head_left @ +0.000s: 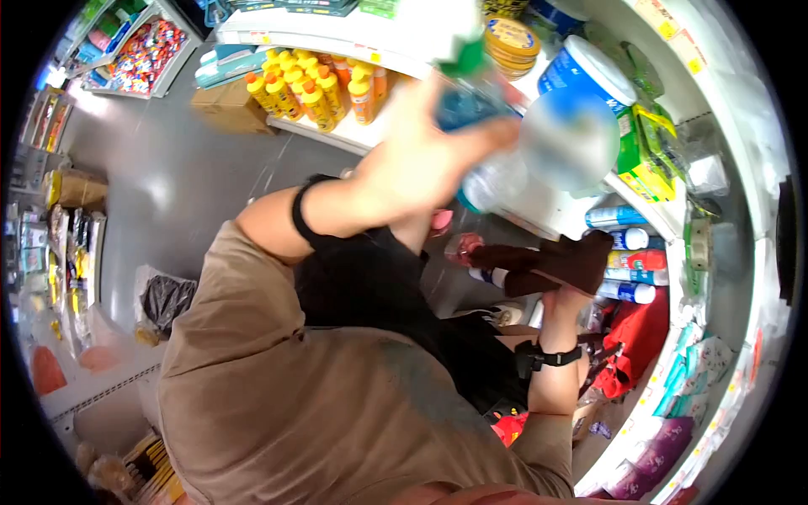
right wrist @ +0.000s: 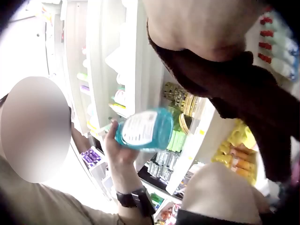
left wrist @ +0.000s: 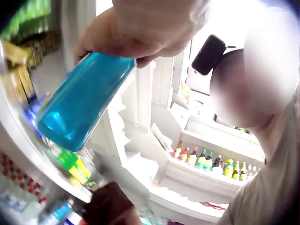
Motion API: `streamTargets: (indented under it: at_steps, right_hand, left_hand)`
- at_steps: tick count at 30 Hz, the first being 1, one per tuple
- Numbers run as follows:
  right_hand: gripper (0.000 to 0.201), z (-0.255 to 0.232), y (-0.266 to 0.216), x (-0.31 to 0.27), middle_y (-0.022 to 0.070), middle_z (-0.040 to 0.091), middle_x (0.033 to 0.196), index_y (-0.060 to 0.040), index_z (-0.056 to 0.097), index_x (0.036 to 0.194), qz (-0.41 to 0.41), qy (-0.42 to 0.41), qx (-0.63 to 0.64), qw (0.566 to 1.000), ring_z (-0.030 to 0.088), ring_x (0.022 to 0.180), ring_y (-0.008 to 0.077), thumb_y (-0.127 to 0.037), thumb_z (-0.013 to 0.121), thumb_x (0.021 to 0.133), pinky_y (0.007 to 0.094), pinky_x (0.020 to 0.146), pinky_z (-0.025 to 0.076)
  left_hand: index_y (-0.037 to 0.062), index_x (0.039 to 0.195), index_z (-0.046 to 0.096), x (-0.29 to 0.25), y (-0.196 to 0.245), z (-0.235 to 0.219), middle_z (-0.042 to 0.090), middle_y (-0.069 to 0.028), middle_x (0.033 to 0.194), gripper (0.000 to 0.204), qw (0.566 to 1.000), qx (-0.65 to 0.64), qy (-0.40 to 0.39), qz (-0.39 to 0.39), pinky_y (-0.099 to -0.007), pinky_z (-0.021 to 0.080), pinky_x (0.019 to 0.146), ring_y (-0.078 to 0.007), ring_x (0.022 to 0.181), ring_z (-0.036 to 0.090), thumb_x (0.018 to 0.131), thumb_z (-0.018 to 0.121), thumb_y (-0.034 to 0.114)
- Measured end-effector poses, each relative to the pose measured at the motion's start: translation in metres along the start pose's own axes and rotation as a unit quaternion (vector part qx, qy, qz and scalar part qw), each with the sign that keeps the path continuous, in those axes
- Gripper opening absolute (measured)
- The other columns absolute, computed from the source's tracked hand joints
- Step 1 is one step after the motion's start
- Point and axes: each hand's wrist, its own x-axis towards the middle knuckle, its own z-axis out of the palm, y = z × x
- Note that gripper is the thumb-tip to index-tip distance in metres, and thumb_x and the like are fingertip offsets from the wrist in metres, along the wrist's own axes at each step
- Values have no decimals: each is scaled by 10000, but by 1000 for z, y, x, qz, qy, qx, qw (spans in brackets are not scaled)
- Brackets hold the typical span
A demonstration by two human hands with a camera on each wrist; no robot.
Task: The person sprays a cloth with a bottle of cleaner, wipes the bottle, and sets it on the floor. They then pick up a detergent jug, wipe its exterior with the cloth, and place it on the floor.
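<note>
My left hand [head_left: 408, 164] grips a bottle [head_left: 465, 103] of teal-blue liquid with a green cap, raised in front of the shelves. In the left wrist view the bottle [left wrist: 86, 101] hangs slanted under the hand [left wrist: 140, 33]. A white label covers one side of the bottle [right wrist: 145, 129] in the right wrist view, where the left fingers wrap its cap end. Lower and to the right, my right hand [head_left: 566, 305] holds a dark brown cloth [head_left: 572, 263]. Folds of the cloth [right wrist: 253, 93] hang down from that hand [right wrist: 206, 28], its fingers mostly hidden.
Yellow bottles with orange caps [head_left: 316, 105] stand on the shelf ahead. A blue tub [head_left: 585, 71] and green-yellow packs [head_left: 644, 160] sit on the right shelf, above bottles [head_left: 619, 216] lying on their sides. A cardboard box [head_left: 229, 105] is on the floor.
</note>
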Motion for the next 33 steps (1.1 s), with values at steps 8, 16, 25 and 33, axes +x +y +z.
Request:
streamTargets:
  at_steps: [8, 16, 25, 33]
  right_hand:
    - [393, -15, 12, 1, 159, 616, 1178, -61, 499, 1315, -14, 0, -83, 996, 657, 1020, 331, -307, 485, 1009, 473, 866, 569]
    - [339, -4, 12, 7, 131, 605, 1215, -24, 527, 1283, -10, 15, -84, 996, 618, 1105, 300, -225, 507, 1011, 447, 970, 527]
    - [238, 5, 36, 14, 72, 613, 1086, -41, 573, 1188, 35, 32, -156, 987, 629, 973, 208, -194, 526, 1012, 356, 882, 537]
    - [319, 24, 52, 15, 225, 665, 1063, -46, 509, 1188, 47, 8, -198, 979, 695, 845, 355, -314, 471, 1019, 465, 775, 589]
  left_hand:
    - [-16, 1144, 569, -24, -26, -154, 686, -163, 1093, 304, 957, 21, 288, -37, -362, 566, 845, -238, 962, 682, 863, 663, 53]
    - [6, 1082, 561, -58, -180, -250, 663, -103, 984, 339, 881, 88, 442, -142, -354, 529, 779, -213, 870, 652, 773, 697, -23]
    - [9, 1115, 579, -111, -336, -297, 677, -197, 1050, 494, 765, 323, 477, -288, -446, 498, 877, -376, 1003, 649, 710, 797, 187]
    - [24, 1149, 571, -134, -380, -306, 682, -225, 1081, 536, 731, 310, 511, -329, -476, 495, 891, -409, 1047, 644, 726, 814, 248]
